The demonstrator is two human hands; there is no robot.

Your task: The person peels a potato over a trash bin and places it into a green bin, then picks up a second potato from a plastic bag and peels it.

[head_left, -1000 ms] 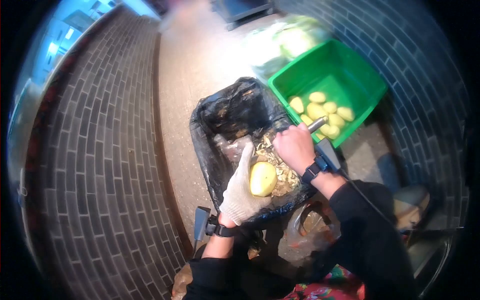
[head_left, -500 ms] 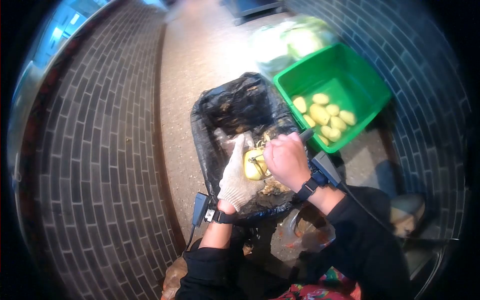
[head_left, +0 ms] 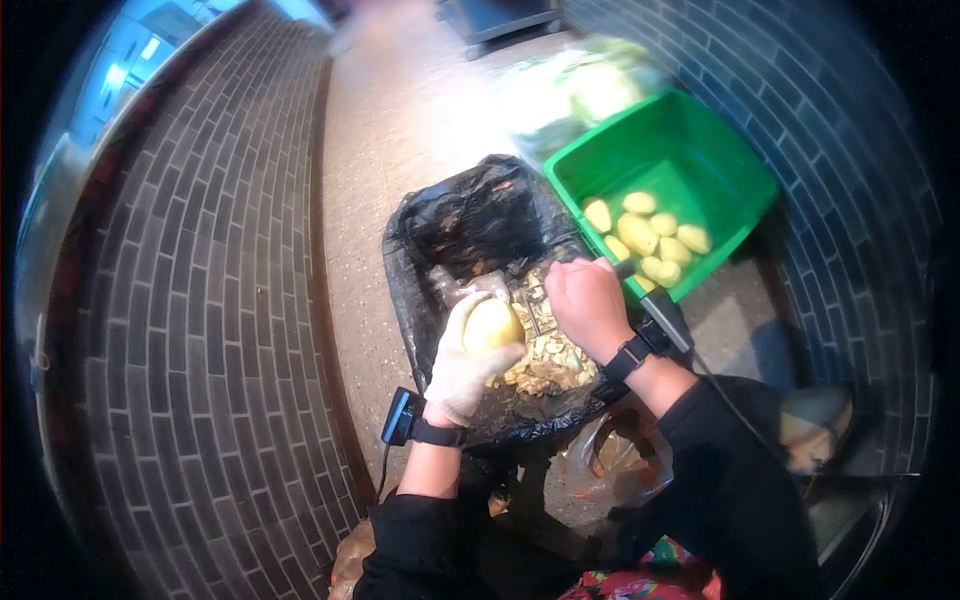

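A pale yellow peeled potato (head_left: 493,328) rests in my left hand (head_left: 466,362), which wears a white knitted glove and has its fingers wrapped around it. My bare right hand (head_left: 588,308) is closed on the dark handle of a peeler (head_left: 541,312), whose frame-like head points left, a short way apart from the potato. Both hands are above a container lined with a black plastic bag (head_left: 420,262). Inside it lies a heap of potato peelings (head_left: 552,362), with a crumpled clear plastic piece (head_left: 466,284) beside them.
A green tub (head_left: 735,150) at the right holds several peeled potatoes (head_left: 637,233). Behind it lie pale green cabbages in clear plastic (head_left: 600,85). A clear bag (head_left: 620,460) is below the container. Brick-patterned walls (head_left: 220,300) flank both sides.
My right hand has drawn the peeler away from the potato, to the right. My left hand has turned the potato and shifted slightly left, so more of the peelings shows.
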